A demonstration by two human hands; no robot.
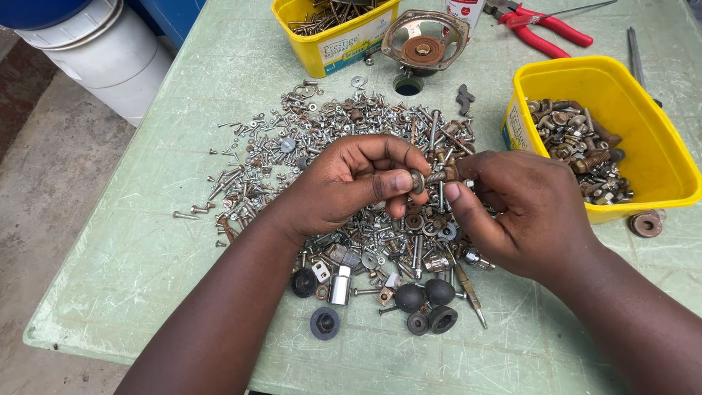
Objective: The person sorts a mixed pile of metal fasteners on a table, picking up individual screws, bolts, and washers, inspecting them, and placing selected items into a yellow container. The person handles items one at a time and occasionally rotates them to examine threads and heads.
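Observation:
My left hand [349, 184] and my right hand [521, 208] meet above a wide pile of mixed screws, washers and nuts [329, 132] spread on a pale green table [146, 256]. Between them is a rusty bolt [436, 176]. The left thumb and fingers pinch a washer or nut [417, 181] on the bolt's left end. My right fingers grip its other end. Black rubber knobs and bushings [428, 296] lie at the pile's near edge, just below my hands.
A yellow tub [662, 172] of rusty nuts and bolts stands at the right, another yellow tub [333, 55] of screws at the back. A round rusty metal part [424, 40], red pliers [545, 33] and a white bucket [110, 62] off the table's left are also in view.

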